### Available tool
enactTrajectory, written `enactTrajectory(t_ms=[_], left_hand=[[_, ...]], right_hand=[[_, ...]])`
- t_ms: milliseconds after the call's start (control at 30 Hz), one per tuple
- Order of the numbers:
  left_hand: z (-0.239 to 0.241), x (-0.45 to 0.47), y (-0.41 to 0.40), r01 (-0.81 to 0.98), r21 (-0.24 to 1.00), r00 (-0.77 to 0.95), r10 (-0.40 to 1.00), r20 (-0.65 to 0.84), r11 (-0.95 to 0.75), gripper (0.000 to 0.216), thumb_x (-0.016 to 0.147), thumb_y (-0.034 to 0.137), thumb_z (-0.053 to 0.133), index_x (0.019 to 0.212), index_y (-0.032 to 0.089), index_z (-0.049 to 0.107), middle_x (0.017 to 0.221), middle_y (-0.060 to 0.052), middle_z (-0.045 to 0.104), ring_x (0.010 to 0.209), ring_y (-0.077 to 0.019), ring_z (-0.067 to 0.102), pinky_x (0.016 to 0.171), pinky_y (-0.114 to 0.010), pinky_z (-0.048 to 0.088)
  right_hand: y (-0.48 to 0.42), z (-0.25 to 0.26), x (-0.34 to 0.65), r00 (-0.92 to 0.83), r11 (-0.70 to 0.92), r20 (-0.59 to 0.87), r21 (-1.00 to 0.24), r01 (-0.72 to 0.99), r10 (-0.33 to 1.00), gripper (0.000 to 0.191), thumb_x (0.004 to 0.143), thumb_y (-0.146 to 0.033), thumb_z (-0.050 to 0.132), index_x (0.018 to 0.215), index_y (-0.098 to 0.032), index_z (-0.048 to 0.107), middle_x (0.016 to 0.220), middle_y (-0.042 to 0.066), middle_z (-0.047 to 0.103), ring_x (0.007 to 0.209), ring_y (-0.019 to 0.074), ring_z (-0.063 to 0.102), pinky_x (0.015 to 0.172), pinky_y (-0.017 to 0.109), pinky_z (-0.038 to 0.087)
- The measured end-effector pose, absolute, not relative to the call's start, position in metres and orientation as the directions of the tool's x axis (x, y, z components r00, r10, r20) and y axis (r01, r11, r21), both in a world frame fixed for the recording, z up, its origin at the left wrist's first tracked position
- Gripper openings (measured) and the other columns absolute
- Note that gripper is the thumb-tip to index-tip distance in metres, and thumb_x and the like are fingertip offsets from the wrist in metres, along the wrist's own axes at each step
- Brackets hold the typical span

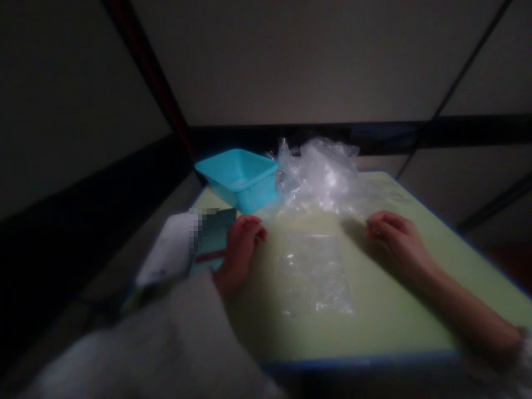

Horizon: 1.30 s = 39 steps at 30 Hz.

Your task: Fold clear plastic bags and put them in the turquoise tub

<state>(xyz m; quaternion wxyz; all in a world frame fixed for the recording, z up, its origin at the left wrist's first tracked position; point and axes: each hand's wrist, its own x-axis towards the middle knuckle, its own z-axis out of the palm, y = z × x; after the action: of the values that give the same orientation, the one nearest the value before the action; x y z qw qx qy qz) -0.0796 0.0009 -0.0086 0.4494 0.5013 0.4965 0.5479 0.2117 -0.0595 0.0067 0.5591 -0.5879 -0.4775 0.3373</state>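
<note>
A flat clear plastic bag [318,274] lies on the pale green table between my two hands, touched by neither. My left hand [243,244] is to its left, by the edge of a notebook and a dark red pen [210,255]. Its fingers are curled in and I see nothing in them. Over the right part of the table, my right hand [393,235] is apart from the bag, its fingers bent together with nothing visible in them. The picture is dim and blurred, so small details are hard to tell.
A turquoise plastic basin [257,191] stands at the back left. Beside it sits a large crumpled heap of clear plastic [328,172]. An open notebook [170,249] lies at the left edge of the table [399,327]. Behind is a pale wall with dark strips.
</note>
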Motion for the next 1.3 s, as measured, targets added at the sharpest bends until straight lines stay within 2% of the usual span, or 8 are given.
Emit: enactTrajectory(t_ms=[200,367,433,633,800,1033,1200,1300], left_hand=[[-0.003,-0.075,-0.005,0.021,0.992,-0.010,0.993,0.121,-0.121,0.013,0.071,0.029,0.055,0.076,0.018,0.051,0.057,0.003,0.059,0.052,-0.0111,0.055,0.050,-0.021,0.039],[-0.011,-0.071,-0.017,0.054,0.978,0.388,0.907,0.167,-0.203,0.017,0.079,0.033,0.056,0.087,0.018,0.051,0.067,-0.001,0.066,0.060,-0.0149,0.062,0.053,-0.024,0.043],[-0.014,-0.070,-0.020,0.078,0.970,0.457,0.873,0.169,-0.229,0.017,0.082,0.031,0.055,0.092,0.018,0.051,0.071,-0.001,0.067,0.065,-0.0161,0.064,0.055,-0.025,0.044],[-0.009,-0.069,-0.017,0.037,0.965,0.317,0.919,0.234,-0.259,0.017,0.083,0.031,0.053,0.091,0.019,0.045,0.064,0.002,0.063,0.059,-0.0140,0.062,0.052,-0.023,0.043],[-0.009,-0.068,-0.022,0.084,0.977,0.444,0.885,0.139,-0.196,0.015,0.081,0.027,0.053,0.091,0.018,0.047,0.064,0.002,0.064,0.056,-0.0130,0.062,0.050,-0.022,0.042],[0.004,-0.073,-0.016,0.095,0.968,-0.079,0.968,0.240,-0.232,0.010,0.071,0.018,0.051,0.081,0.021,0.048,0.043,0.010,0.048,0.032,-0.0069,0.041,0.035,-0.017,0.028],[0.003,-0.073,-0.014,0.090,0.976,-0.039,0.978,0.203,-0.199,0.013,0.069,0.019,0.052,0.081,0.020,0.047,0.044,0.011,0.049,0.032,-0.0069,0.042,0.034,-0.016,0.031],[0.004,-0.071,-0.018,0.064,0.977,0.077,0.977,0.200,-0.205,0.012,0.073,0.020,0.051,0.084,0.020,0.046,0.044,0.010,0.052,0.035,-0.0084,0.048,0.038,-0.017,0.036]], right_hand=[[-0.067,0.009,0.198,0.247,0.020,0.052,-0.991,0.131,0.968,0.018,0.073,-0.036,0.064,0.071,-0.020,0.056,0.062,0.000,0.057,0.052,0.0122,0.052,0.045,0.024,0.038],[-0.072,0.010,0.185,-0.013,0.020,0.017,-0.972,0.234,1.000,0.028,0.079,-0.045,0.060,0.074,-0.018,0.055,0.068,0.002,0.060,0.053,0.0115,0.050,0.042,0.022,0.034],[-0.072,0.009,0.185,-0.087,0.024,-0.001,-0.957,0.288,0.996,0.030,0.080,-0.047,0.058,0.073,-0.018,0.055,0.067,0.002,0.059,0.052,0.0107,0.048,0.040,0.022,0.032],[-0.072,0.009,0.188,-0.059,0.055,0.040,-0.961,0.271,0.997,0.031,0.081,-0.048,0.059,0.076,-0.018,0.054,0.071,0.003,0.061,0.054,0.0120,0.050,0.043,0.023,0.036],[-0.075,0.012,0.183,-0.170,0.009,-0.039,-0.962,0.272,0.985,0.029,0.082,-0.045,0.059,0.075,-0.017,0.057,0.062,-0.001,0.057,0.047,0.0085,0.043,0.040,0.021,0.027],[-0.066,0.011,0.199,0.218,-0.008,0.019,-0.993,0.120,0.976,0.021,0.075,-0.037,0.065,0.070,-0.018,0.057,0.055,-0.002,0.057,0.047,0.0093,0.049,0.043,0.021,0.033],[-0.066,0.013,0.203,0.231,0.016,0.054,-0.986,0.166,0.971,0.018,0.075,-0.034,0.063,0.068,-0.019,0.056,0.054,-0.002,0.056,0.047,0.0106,0.049,0.046,0.023,0.036],[-0.074,0.015,0.197,0.029,0.141,0.157,-0.944,0.297,0.987,0.020,0.080,-0.034,0.061,0.068,-0.019,0.055,0.059,-0.002,0.055,0.051,0.0111,0.049,0.048,0.024,0.037]])
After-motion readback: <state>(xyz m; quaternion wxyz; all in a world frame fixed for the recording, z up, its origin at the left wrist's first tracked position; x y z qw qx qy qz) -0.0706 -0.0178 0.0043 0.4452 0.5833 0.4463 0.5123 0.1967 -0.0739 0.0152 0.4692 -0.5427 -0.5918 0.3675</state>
